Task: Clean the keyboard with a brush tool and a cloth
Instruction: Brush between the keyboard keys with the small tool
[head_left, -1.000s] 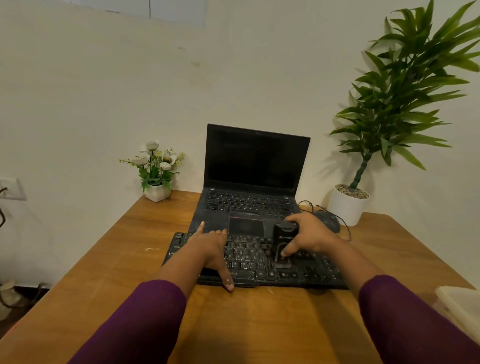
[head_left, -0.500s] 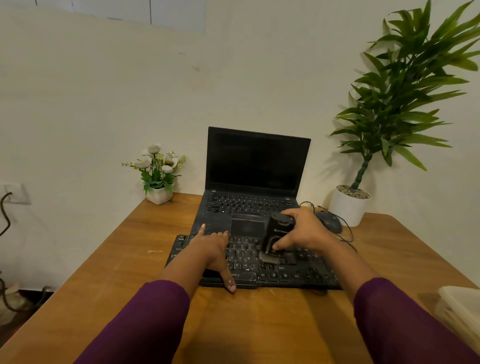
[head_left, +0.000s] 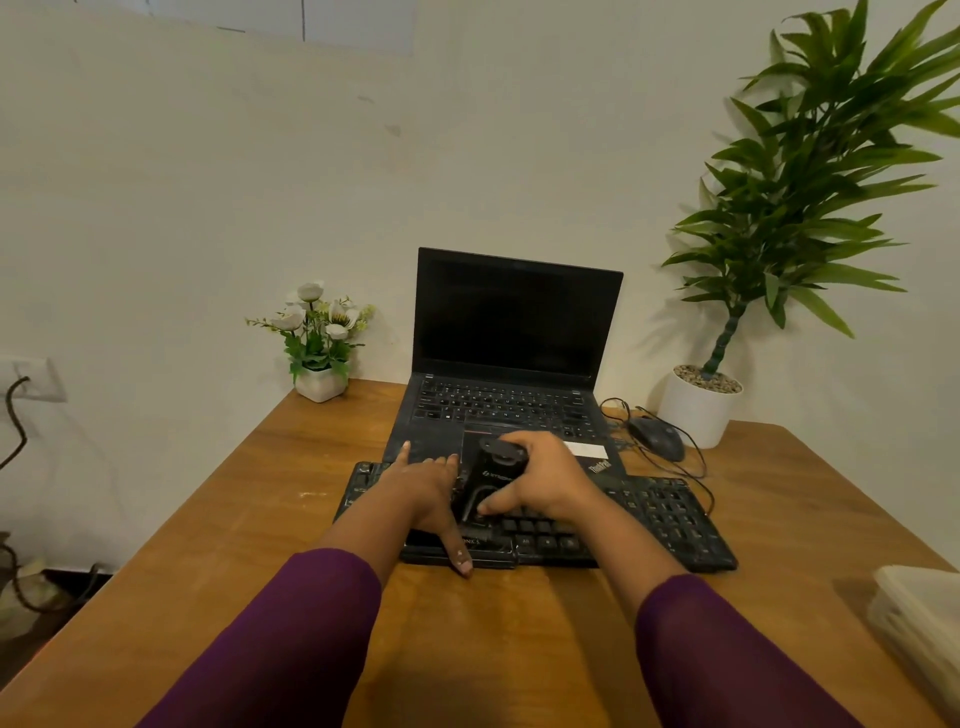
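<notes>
Brown wood table (head_left: 218, 545): long black plastic keyboard (head_left: 665, 519) mid-table. Left hand (head_left: 421, 488) flat, fingers spread, presses it down. Right hand (head_left: 545, 478) wrapped round chunky black brush tool (head_left: 488, 483) on left-middle keys. Tip: short soft strokes btwn rows.

Laptop (head_left: 519, 322), right palm rest: "ThinkPad" in pale letters, set at a slant near the corner. Just left of it, a white sticker (head_left: 586, 449); any print on it is too small to read. Laptop key legends show as pale marks, not legible

Keyboard (head_left: 667, 519), front edge, left of middle: "ONICS" in white capitals, the tail of a longer word; its start is hidden behind the thumb of the left hand (head_left: 423, 491). Key legends too blurred to read

Brush tool (head_left: 491, 475): short white logo line on the black body, letters not legible
</notes>
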